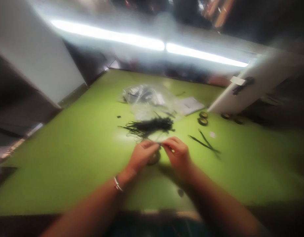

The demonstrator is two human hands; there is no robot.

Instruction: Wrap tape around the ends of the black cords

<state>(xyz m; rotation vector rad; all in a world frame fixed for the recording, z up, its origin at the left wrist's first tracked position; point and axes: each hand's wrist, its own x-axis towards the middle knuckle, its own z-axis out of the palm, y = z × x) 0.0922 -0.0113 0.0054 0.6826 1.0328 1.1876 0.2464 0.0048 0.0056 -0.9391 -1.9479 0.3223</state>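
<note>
My left hand and my right hand meet fingertip to fingertip above the green table. Both pinch something small and dark between them, too blurred to name. Just beyond my fingers lies a bundle of black cords, with thin looped ends spreading to the left. A dark round roll sits beneath my hands, partly hidden by my left hand. To the right, two black strips lie crossed on the table.
Behind the bundle are a clear plastic bag and a white packet. Small dark rolls lie by a white upright panel at right. A bright tube light spans the back. A small black piece lies left of the bundle.
</note>
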